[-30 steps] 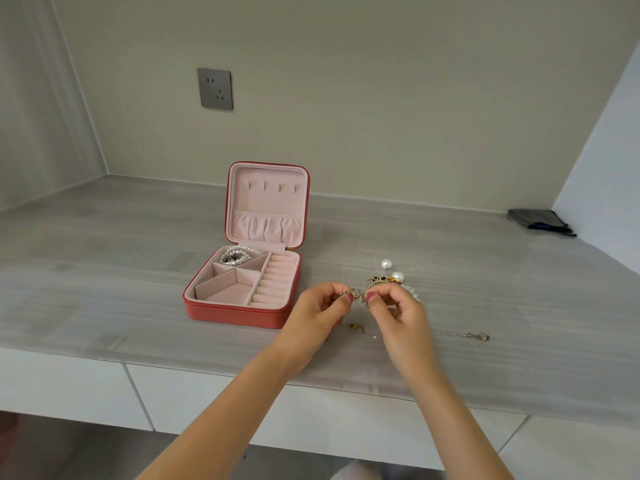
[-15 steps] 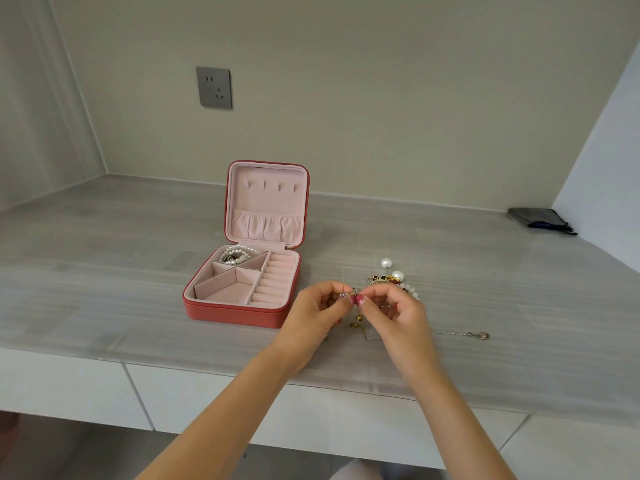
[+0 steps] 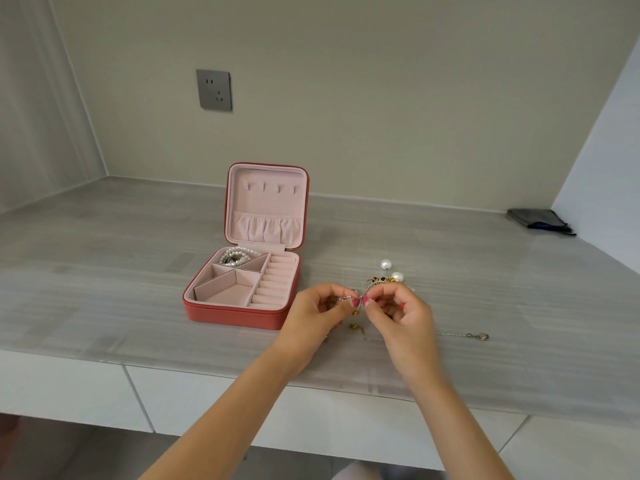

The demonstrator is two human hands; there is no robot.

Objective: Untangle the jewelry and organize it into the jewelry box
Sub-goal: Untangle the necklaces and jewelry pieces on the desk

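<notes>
A red jewelry box (image 3: 239, 315) with a pink lining stands open on the grey counter, its lid upright. A pearl strand (image 3: 238, 255) lies in its back left compartment. Just right of the box, my left hand (image 3: 317, 315) and my right hand (image 3: 401, 313) meet fingertip to fingertip and pinch a thin silver chain (image 3: 346, 298) between them. Behind my right hand sits a tangle of gold pieces and pearls (image 3: 388, 277). A small gold piece (image 3: 355, 326) lies below my fingers. A silver chain with a pendant (image 3: 479, 336) trails out to the right.
A dark pouch (image 3: 538, 220) lies at the far right corner by the side wall. A grey wall socket (image 3: 214, 90) is on the back wall above the box. White drawer fronts (image 3: 69, 389) run under the counter's front edge.
My hands stay together at the same spot. The fingertips shift slightly on the chain, and the small gold piece hangs a little lower than a second ago.
</notes>
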